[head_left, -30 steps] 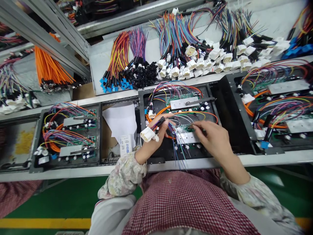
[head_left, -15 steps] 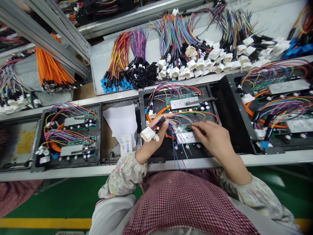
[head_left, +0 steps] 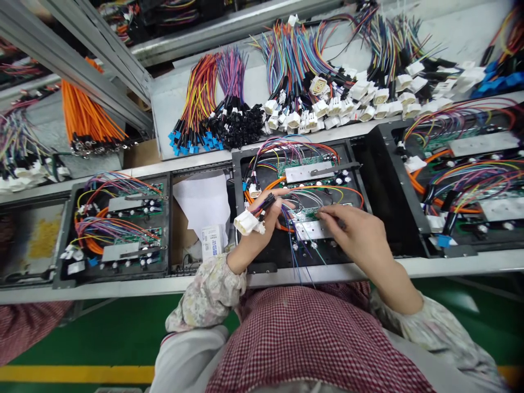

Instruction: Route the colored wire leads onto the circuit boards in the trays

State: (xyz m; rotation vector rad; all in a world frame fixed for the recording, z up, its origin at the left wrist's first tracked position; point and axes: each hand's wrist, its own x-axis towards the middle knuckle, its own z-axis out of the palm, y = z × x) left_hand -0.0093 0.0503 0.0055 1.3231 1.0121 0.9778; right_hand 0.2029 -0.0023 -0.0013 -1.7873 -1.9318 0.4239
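My left hand (head_left: 264,218) is closed around a wire harness, whose white connector (head_left: 246,222) juts out on the left. Loose blue and green wire ends (head_left: 301,254) hang from it over the front of the black tray (head_left: 262,254). My right hand (head_left: 356,229) pinches at the upper edge of the near circuit board (head_left: 309,215); a wire seems to be between thumb and forefinger, though the fingertips hide most of it. White wires arch from the left hand to that board. A silver heat sink (head_left: 313,231) lies just below the fingertips. Behind, a second board (head_left: 307,172) carries fitted coloured wires.
Bundles of harnesses with white connectors (head_left: 319,114), black and blue ones (head_left: 196,142), line the back shelf. Wired trays stand left (head_left: 65,256) and right (head_left: 434,240). White paper (head_left: 202,202) and a small box (head_left: 212,240) lie left of my tray.
My right hand has shifted slightly down and left at the board's edge. One hanging green wire end has swung right. My left hand keeps the harness in nearly the same place.
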